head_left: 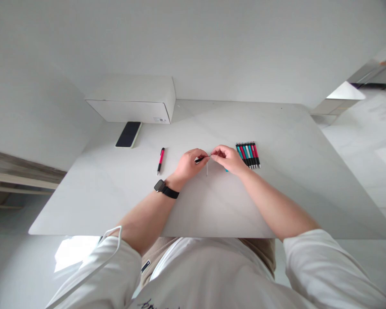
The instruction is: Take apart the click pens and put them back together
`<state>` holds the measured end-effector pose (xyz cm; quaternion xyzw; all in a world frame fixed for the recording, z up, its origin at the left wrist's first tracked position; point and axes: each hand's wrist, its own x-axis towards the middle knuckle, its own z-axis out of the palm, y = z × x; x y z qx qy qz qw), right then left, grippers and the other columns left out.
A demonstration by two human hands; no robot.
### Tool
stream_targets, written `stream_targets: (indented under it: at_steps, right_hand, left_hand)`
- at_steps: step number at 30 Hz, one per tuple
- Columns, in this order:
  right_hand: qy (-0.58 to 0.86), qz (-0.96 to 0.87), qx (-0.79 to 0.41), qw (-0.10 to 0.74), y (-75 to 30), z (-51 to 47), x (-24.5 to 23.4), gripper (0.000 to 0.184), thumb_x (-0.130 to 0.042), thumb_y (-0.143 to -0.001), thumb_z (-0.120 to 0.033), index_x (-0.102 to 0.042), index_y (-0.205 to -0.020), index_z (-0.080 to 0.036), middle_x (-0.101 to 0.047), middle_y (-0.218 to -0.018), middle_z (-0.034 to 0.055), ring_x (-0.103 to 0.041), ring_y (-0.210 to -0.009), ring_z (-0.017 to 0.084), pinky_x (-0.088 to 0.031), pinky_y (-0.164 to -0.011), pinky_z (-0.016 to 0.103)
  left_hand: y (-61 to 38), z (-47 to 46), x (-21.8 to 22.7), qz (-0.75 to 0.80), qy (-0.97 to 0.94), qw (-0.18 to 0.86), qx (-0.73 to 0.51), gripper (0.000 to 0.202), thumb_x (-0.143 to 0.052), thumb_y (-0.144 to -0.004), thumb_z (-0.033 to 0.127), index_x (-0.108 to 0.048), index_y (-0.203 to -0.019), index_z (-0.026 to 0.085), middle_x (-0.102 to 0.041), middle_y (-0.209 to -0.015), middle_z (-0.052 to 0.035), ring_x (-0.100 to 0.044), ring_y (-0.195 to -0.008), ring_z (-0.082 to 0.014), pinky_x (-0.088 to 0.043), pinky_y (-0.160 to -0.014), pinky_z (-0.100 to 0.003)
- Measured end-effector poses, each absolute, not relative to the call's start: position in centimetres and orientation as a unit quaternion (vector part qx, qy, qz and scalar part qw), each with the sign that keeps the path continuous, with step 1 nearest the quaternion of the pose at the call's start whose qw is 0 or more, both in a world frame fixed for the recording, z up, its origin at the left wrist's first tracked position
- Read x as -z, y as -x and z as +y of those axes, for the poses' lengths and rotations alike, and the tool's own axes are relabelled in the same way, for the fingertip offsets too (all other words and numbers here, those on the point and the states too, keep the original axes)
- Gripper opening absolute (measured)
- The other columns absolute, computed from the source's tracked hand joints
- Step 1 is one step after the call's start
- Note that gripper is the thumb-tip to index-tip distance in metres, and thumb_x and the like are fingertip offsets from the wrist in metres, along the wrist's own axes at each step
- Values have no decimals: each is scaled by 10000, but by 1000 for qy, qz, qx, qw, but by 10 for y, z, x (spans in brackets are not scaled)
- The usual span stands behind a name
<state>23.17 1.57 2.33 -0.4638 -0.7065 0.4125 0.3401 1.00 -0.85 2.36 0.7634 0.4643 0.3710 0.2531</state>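
Observation:
My left hand (189, 164) and my right hand (228, 158) meet over the middle of the white table (116, 201), fingers pinched. The left pinches a small dark pen part (199, 160). The right pinches the other end, where a thin pale refill (207, 168) hangs down between the hands. A bit of teal pen (226, 170) shows under my right hand. A row of several red and teal pens (248, 155) lies just right of my right hand. One red pen (161, 160) lies alone to the left of my left hand. A black watch sits on my left wrist.
A white box (133, 99) stands at the table's back left against the wall. A dark phone (128, 134) lies flat in front of it. The table's near edge runs just ahead of my body; floor lies to the right.

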Motion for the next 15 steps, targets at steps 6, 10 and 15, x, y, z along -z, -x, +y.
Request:
stream_targets:
  at_steps: [6,10,15]
  right_hand:
    - [463,-693,-430,349,-231,16,-24,331,-696,-879,-572,-707,-935,-247,-667,-809,-2,-571,-714,167,-461,-672,287]
    - [472,-696,-416,347,-237,18,-29,260,-689,-904,-505,-701,-950,-250,-697,-868,9,-605,-735,172,-488,-692,297]
    - [454,-789,-312,271,-235,25,-38,114,-696,-912,-364,-743,-899,-261,-707,-1001,25,-638,-815,175,-513,-791,319]
  left_hand:
    - [-10,-9,-24,454,-776,261,-351,171,-648,-973,361,-749,-1004,227,-764,-977,-56,-692,-881,-198,-545,-864,-340]
    - [-1,-2,-23,491,-753,247,-362,194,-666,-975,395,-758,-1029,234,-776,-1024,-63,-705,-933,-212,-548,-888,-347]
    - [11,10,-16,577,-661,241,-415,203,-617,-1006,392,-740,-1042,235,-789,-1041,-47,-714,-929,-198,-551,-876,-335]
